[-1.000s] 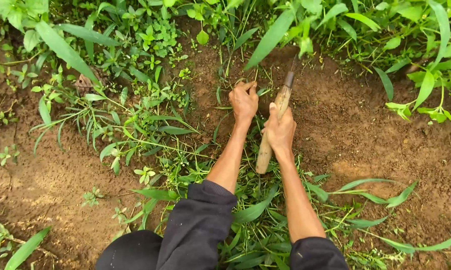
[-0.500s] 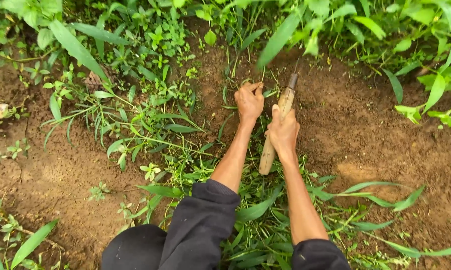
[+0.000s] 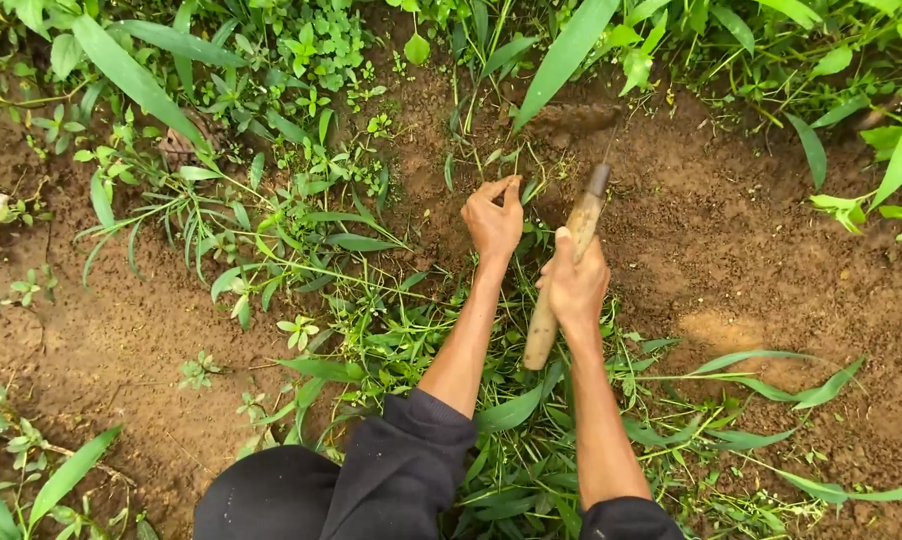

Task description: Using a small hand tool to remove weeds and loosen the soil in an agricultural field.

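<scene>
Just left of the tool, the left hand [image 3: 493,222] pinches weed stems [image 3: 511,195] at the soil. The right hand [image 3: 574,285], closed around the wooden handle [image 3: 561,285], seems mid-weeding; the blade, buried beyond, needs levering under roots.

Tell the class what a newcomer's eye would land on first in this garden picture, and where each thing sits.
First come the two bare forearms reaching up the middle: the right hand grips a wooden-handled tool angled into the brown soil, and the left hand beside it pinches at grass stems. Cut green weeds lie heaped under the arms, with standing leafy plants along the top edge.
</scene>
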